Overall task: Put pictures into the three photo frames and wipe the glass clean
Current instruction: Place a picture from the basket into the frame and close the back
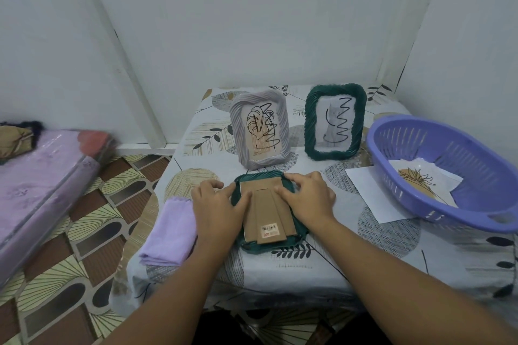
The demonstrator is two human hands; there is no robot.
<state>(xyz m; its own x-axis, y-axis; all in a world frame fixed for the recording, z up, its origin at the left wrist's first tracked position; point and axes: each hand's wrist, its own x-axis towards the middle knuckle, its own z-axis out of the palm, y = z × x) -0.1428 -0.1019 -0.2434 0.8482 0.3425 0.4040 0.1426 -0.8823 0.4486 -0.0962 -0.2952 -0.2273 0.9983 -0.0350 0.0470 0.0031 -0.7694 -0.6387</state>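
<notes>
Patterned table [364, 255]: two frames upright; both hands, left hand [217, 209] and right hand [307, 197], press a third frame [269, 207].

Barcode sticker [269, 230] on frame backing [263, 204]: "200"

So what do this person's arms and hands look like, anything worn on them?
Both forearms are bare as far as the picture shows: no sleeves, gloves or watch. The left hand and right hand show no rings or markings that I can make out. Fingernails look short and unpainted.
</notes>
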